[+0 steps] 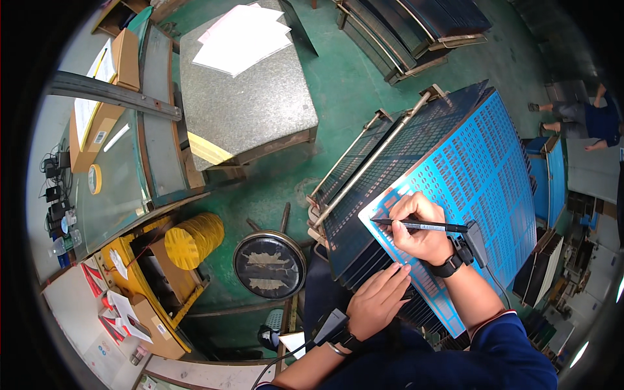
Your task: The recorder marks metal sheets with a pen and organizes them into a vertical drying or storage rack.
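Observation:
My right hand [420, 227] grips a black pen [422, 225] and holds its tip at the lower left corner of a large blue perforated panel [481, 162]. The panel lies tilted on a stack of dark panels [364, 214] carried on a metal-railed cart. My left hand [379, 300] rests flat with fingers together on the near edge of the dark stack, just below the pen hand. Both wrists wear black bands with small devices attached.
A round black stool [270, 264] stands left of the cart on the green floor. A grey-topped table [244, 91] with white papers, a glass-topped bench [110, 182], yellow tape rolls [194, 239] and a cardboard box lie to the left. Another person [588, 120] sits at far right.

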Demonstrator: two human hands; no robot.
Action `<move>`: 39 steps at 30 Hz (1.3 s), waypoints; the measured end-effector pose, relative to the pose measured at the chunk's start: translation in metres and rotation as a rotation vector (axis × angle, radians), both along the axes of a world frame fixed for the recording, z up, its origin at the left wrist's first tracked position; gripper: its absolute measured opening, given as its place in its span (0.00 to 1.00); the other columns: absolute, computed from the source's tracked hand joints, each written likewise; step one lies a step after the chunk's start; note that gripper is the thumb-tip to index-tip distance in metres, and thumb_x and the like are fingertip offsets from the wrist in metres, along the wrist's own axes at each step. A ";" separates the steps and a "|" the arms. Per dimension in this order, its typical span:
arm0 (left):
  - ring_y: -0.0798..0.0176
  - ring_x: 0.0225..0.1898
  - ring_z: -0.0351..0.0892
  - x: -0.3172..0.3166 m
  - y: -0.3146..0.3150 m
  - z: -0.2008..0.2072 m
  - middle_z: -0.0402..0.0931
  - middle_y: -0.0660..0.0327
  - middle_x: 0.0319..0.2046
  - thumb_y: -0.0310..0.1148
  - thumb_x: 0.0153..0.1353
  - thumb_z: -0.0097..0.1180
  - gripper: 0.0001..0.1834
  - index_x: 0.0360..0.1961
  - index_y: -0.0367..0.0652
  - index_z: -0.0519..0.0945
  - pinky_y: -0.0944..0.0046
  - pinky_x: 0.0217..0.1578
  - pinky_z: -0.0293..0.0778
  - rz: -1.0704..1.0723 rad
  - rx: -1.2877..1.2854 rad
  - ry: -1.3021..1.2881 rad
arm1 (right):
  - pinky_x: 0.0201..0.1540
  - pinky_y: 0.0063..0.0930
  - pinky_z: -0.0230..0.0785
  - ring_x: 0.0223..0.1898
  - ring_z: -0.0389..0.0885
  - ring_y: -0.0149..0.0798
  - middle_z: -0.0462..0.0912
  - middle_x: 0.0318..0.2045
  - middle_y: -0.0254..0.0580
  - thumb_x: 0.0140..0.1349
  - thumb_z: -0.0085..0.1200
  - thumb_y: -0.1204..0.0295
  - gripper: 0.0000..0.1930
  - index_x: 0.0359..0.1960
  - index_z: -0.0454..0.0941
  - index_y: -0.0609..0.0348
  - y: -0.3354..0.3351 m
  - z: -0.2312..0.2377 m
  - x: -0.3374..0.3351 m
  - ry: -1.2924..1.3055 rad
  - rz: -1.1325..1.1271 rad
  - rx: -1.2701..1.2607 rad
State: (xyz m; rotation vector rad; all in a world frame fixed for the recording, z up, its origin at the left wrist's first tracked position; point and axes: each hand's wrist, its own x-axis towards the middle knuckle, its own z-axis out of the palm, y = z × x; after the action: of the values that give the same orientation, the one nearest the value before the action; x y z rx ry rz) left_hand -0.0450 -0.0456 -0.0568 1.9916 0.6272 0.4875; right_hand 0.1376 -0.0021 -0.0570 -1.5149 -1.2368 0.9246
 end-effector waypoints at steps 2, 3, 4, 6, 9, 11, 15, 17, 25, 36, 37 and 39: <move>0.53 0.60 0.70 0.000 0.000 -0.001 0.73 0.57 0.57 0.30 0.46 0.64 0.26 0.50 0.38 0.78 0.55 0.56 0.70 -0.003 0.007 -0.008 | 0.27 0.24 0.69 0.24 0.76 0.31 0.78 0.24 0.40 0.51 0.60 0.77 0.09 0.26 0.70 0.59 0.001 -0.001 0.000 -0.018 -0.003 0.011; 0.53 0.60 0.70 0.000 0.000 -0.001 0.73 0.57 0.57 0.30 0.46 0.64 0.26 0.50 0.38 0.78 0.55 0.56 0.70 -0.003 0.007 -0.008 | 0.27 0.24 0.69 0.24 0.76 0.31 0.78 0.24 0.40 0.51 0.60 0.77 0.09 0.26 0.70 0.59 0.001 -0.001 0.000 -0.018 -0.004 0.011; 0.53 0.60 0.70 0.000 0.000 -0.001 0.73 0.58 0.57 0.30 0.46 0.64 0.26 0.50 0.38 0.78 0.55 0.56 0.70 -0.003 0.006 -0.006 | 0.27 0.24 0.69 0.24 0.76 0.31 0.78 0.24 0.40 0.51 0.60 0.77 0.09 0.26 0.70 0.59 0.001 -0.002 0.000 -0.013 0.003 0.029; 0.53 0.60 0.70 0.000 0.001 -0.001 0.73 0.58 0.57 0.30 0.46 0.64 0.26 0.50 0.38 0.78 0.55 0.56 0.70 -0.003 0.009 -0.003 | 0.27 0.24 0.69 0.24 0.76 0.31 0.78 0.24 0.40 0.51 0.60 0.77 0.09 0.26 0.70 0.59 0.002 -0.001 0.001 -0.008 0.008 0.050; 0.54 0.60 0.70 0.000 0.000 0.000 0.73 0.58 0.57 0.30 0.46 0.64 0.26 0.50 0.38 0.78 0.55 0.56 0.70 -0.013 0.017 0.008 | 0.27 0.24 0.69 0.24 0.76 0.31 0.78 0.24 0.40 0.50 0.60 0.78 0.09 0.26 0.70 0.60 0.003 -0.002 -0.001 0.008 -0.004 0.045; 0.54 0.60 0.70 0.000 0.000 0.000 0.73 0.58 0.57 0.30 0.47 0.64 0.26 0.50 0.38 0.78 0.55 0.56 0.70 -0.020 0.004 0.022 | 0.27 0.23 0.69 0.24 0.76 0.31 0.78 0.24 0.40 0.51 0.60 0.78 0.09 0.26 0.70 0.60 0.002 -0.004 0.000 0.003 -0.002 0.047; 0.54 0.60 0.70 0.000 0.000 0.000 0.73 0.58 0.57 0.31 0.47 0.64 0.26 0.51 0.39 0.78 0.55 0.56 0.70 -0.022 0.010 0.016 | 0.27 0.23 0.69 0.25 0.77 0.30 0.79 0.24 0.40 0.50 0.60 0.78 0.09 0.26 0.70 0.59 0.001 -0.003 0.002 0.003 0.006 0.035; 0.54 0.60 0.70 0.000 0.001 -0.001 0.73 0.58 0.57 0.30 0.47 0.64 0.26 0.51 0.39 0.78 0.55 0.56 0.70 -0.024 0.011 0.012 | 0.28 0.23 0.70 0.25 0.78 0.32 0.79 0.24 0.40 0.49 0.60 0.77 0.08 0.25 0.70 0.59 0.002 -0.003 0.002 -0.008 0.002 0.036; 0.53 0.60 0.70 0.000 0.002 0.000 0.73 0.58 0.57 0.30 0.47 0.63 0.26 0.51 0.39 0.78 0.55 0.56 0.69 -0.031 0.013 0.015 | 0.29 0.25 0.72 0.26 0.80 0.34 0.79 0.24 0.40 0.48 0.59 0.78 0.08 0.25 0.70 0.59 0.004 0.000 0.002 -0.015 0.013 0.044; 0.54 0.60 0.69 -0.001 0.001 0.000 0.73 0.58 0.58 0.30 0.47 0.64 0.27 0.52 0.39 0.78 0.55 0.56 0.69 -0.031 0.018 0.020 | 0.32 0.27 0.73 0.28 0.81 0.37 0.78 0.23 0.39 0.48 0.58 0.78 0.07 0.24 0.70 0.58 0.004 0.003 0.002 -0.021 -0.009 -0.019; 0.54 0.60 0.69 -0.001 0.000 -0.001 0.73 0.58 0.58 0.30 0.47 0.64 0.27 0.52 0.39 0.78 0.55 0.56 0.69 -0.030 0.018 0.023 | 0.32 0.28 0.73 0.28 0.81 0.37 0.78 0.22 0.39 0.48 0.58 0.78 0.07 0.24 0.70 0.58 0.004 0.003 0.002 -0.024 0.004 -0.006; 0.54 0.60 0.70 -0.001 -0.001 -0.002 0.73 0.58 0.58 0.30 0.47 0.64 0.27 0.52 0.40 0.78 0.55 0.56 0.69 -0.026 0.016 0.018 | 0.33 0.28 0.73 0.28 0.81 0.38 0.78 0.22 0.39 0.48 0.58 0.78 0.07 0.24 0.70 0.58 0.004 0.004 0.002 -0.027 0.015 0.007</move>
State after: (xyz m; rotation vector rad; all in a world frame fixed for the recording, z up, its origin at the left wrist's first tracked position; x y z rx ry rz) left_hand -0.0460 -0.0462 -0.0585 2.0192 0.6100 0.4607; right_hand 0.1400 0.0020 -0.0535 -1.5194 -1.2708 0.9109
